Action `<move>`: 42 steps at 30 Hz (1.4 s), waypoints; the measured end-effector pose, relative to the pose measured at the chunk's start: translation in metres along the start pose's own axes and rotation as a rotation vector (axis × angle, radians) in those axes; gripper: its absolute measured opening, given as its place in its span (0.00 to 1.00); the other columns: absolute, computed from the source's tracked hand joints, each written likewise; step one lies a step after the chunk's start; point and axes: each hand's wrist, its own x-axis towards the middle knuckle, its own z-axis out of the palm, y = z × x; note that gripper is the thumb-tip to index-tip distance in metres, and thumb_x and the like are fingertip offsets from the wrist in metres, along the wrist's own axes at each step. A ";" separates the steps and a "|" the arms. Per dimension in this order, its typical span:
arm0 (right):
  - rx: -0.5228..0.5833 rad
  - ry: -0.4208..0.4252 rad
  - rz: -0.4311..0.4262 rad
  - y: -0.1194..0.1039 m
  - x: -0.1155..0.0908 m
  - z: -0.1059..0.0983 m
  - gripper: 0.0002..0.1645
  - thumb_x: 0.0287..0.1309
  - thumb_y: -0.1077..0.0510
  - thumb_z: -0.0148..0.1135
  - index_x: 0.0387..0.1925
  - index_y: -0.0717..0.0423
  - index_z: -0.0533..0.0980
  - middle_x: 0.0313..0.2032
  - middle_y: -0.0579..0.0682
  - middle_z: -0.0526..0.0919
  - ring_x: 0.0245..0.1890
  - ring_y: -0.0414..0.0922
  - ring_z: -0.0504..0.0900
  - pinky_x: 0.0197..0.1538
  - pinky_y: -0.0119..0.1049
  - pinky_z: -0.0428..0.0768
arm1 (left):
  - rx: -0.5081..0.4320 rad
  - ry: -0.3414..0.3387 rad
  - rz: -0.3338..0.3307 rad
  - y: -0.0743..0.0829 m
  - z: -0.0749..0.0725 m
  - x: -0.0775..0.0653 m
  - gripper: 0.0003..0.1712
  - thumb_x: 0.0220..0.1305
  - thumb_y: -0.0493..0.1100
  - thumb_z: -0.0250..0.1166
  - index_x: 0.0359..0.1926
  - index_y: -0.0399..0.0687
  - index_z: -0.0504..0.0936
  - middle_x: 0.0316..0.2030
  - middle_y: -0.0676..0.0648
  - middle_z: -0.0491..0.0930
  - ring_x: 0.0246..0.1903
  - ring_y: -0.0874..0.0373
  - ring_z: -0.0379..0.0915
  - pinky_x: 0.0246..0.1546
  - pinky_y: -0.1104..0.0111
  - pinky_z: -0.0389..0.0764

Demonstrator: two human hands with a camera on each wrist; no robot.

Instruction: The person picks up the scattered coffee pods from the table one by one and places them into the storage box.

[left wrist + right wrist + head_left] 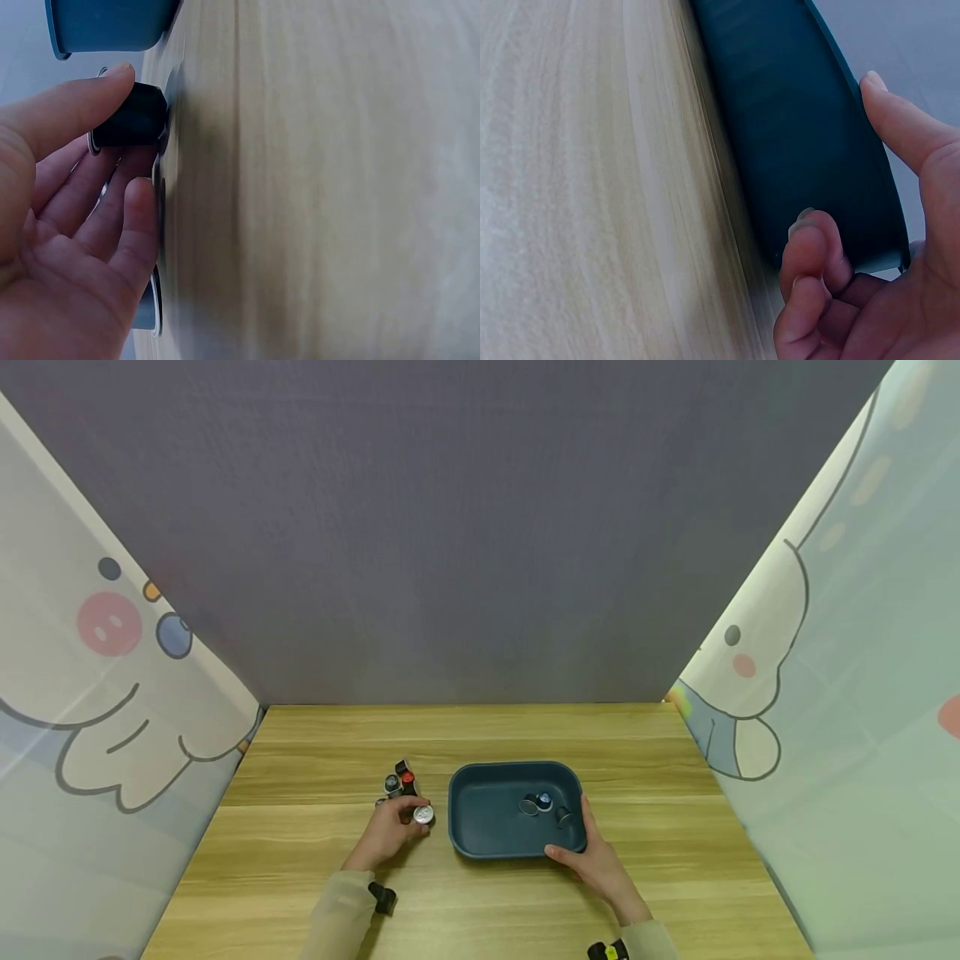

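Observation:
My left hand [387, 833] has its thumb and fingers around a coffee capsule [423, 815], whose silver lid faces up. In the left wrist view this dark capsule [135, 116] stands close over the tabletop, its narrow end toward the wood. Just beyond the hand lies a small cluster of capsules, among them a red-topped one [408, 777] and a grey-blue one [392, 783]. My right hand [600, 864] holds the near right corner of a dark teal tray [495, 857], thumb at the rim [847, 71]. Three capsules lie inside, including a blue-ended one [544, 802] and a dark one [563, 815].
The wooden table [337, 735] runs back to a dark grey panel [465, 543]. Curtains with cartoon animals hang along the left [75, 710] and right [847, 693] sides. The tray stands just right of the left hand.

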 end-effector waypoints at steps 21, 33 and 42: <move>0.006 -0.007 -0.007 0.000 -0.002 0.000 0.72 0.52 0.44 0.76 0.80 0.39 0.32 0.13 0.47 0.66 0.12 0.42 0.67 0.22 0.36 0.71 | -0.083 0.039 -0.011 0.004 0.000 -0.002 0.21 0.50 0.29 0.76 0.48 0.40 0.85 0.43 0.41 0.84 0.39 0.53 0.82 0.38 0.69 0.82; 0.005 0.000 0.001 -0.002 -0.002 0.000 0.72 0.51 0.43 0.77 0.80 0.40 0.33 0.13 0.47 0.66 0.12 0.43 0.68 0.22 0.36 0.71 | -0.096 0.063 -0.021 0.019 -0.005 0.000 0.21 0.52 0.29 0.76 0.48 0.42 0.86 0.45 0.45 0.84 0.44 0.51 0.81 0.43 0.66 0.82; 0.002 0.003 0.002 -0.003 -0.003 0.000 0.72 0.51 0.43 0.76 0.80 0.39 0.33 0.17 0.49 0.70 0.13 0.43 0.68 0.23 0.36 0.71 | -0.093 0.079 0.042 0.030 -0.010 0.002 0.21 0.51 0.30 0.76 0.48 0.45 0.86 0.41 0.49 0.84 0.44 0.53 0.79 0.42 0.67 0.81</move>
